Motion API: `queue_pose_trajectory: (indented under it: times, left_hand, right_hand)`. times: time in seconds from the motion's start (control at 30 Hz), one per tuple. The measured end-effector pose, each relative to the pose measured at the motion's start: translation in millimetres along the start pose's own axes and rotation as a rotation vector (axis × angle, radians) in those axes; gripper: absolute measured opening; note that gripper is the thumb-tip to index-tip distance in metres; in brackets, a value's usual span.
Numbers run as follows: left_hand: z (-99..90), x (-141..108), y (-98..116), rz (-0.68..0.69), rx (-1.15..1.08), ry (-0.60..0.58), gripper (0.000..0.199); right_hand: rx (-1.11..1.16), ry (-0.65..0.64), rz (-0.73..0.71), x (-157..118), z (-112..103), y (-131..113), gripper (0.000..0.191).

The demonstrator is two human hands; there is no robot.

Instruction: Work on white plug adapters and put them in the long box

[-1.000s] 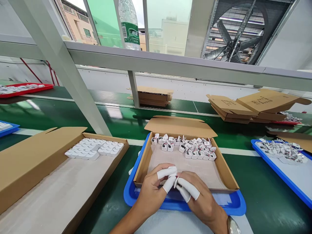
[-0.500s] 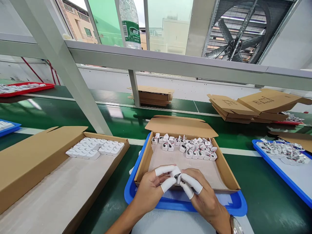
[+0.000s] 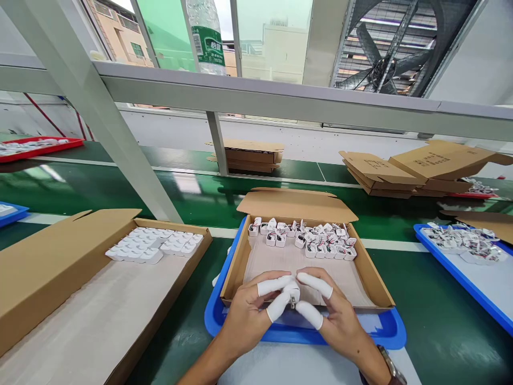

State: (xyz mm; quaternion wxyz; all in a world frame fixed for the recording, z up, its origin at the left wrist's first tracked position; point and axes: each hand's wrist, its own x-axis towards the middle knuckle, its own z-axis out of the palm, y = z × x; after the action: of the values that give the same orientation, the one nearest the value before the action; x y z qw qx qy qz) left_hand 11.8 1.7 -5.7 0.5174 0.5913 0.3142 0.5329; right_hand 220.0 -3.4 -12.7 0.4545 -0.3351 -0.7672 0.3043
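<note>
A small white plug charger housing (image 3: pixel 294 292), metal prongs towards me, is held just above the near wall of a cardboard box (image 3: pixel 304 267). My left hand (image 3: pixel 250 307) pinches it from the left between thumb and forefinger. My right hand (image 3: pixel 339 310) steadies it from the right, forefinger at its top edge and thumb beside the prongs. White finger covers are on the thumbs and forefingers of both hands. Behind them in the box stand rows of open white housings (image 3: pixel 320 249) with small wires showing. The box rests in a blue tray (image 3: pixel 395 334).
To the left, a longer cardboard box (image 3: pixel 154 315) holds closed white pieces (image 3: pixel 138 246). A blue tray (image 3: pixel 452 278) of wired white parts lies at right. Folded cartons (image 3: pixel 433 166) and a stack of cardboard (image 3: pixel 252 155) are beyond. A metal frame post (image 3: pixel 108 123) rises at left.
The housing has been turned so that its prongs face me. My right forefinger and thumb have spread apart around it. The view has shifted slightly.
</note>
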Motion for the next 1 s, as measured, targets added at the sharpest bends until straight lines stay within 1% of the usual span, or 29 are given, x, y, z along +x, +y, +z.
queue_pose_trajectory:
  times: [0.07,0.13,0.2,0.4,0.6,0.7,0.8,0.9,1.0]
  left_hand:
    - [-0.4,-1,2,-0.016,-0.006,-0.030,0.030]
    - [-1.0,-2,4,-0.032,0.007,-0.058,0.031]
    - [-2.0,-2,6,-0.033,0.038,-0.075,0.030]
    - [-5.3,-3,7,-0.033,0.063,-0.128,0.032]
    - [-4.8,-3,5,-0.017,0.068,-0.115,0.033]
    - [-4.4,-4,5,-0.010,0.064,-0.117,0.032]
    - [-4.8,-4,5,-0.015,0.074,-0.125,0.031]
    - [-5.3,-4,6,-0.041,0.089,-0.130,0.029]
    - [-4.4,-6,5,-0.053,0.109,-0.097,0.025]
  right_hand:
    - [0.112,-0.002,0.168,-1,-1,1,0.044]
    - [0.201,-0.030,0.304,-2,-1,2,0.046]
    - [0.241,-0.049,0.369,-2,0,3,0.048]
    - [0.265,-0.072,0.348,2,0,0,0.044]
    - [0.229,-0.082,0.302,4,-2,-7,0.036]
    - [0.182,-0.065,0.266,4,-1,-9,0.033]
    - [0.141,-0.049,0.254,2,1,-9,0.034]
    - [0.126,-0.042,0.287,0,2,-7,0.038]
    - [0.102,-0.036,0.301,-1,3,-6,0.039]
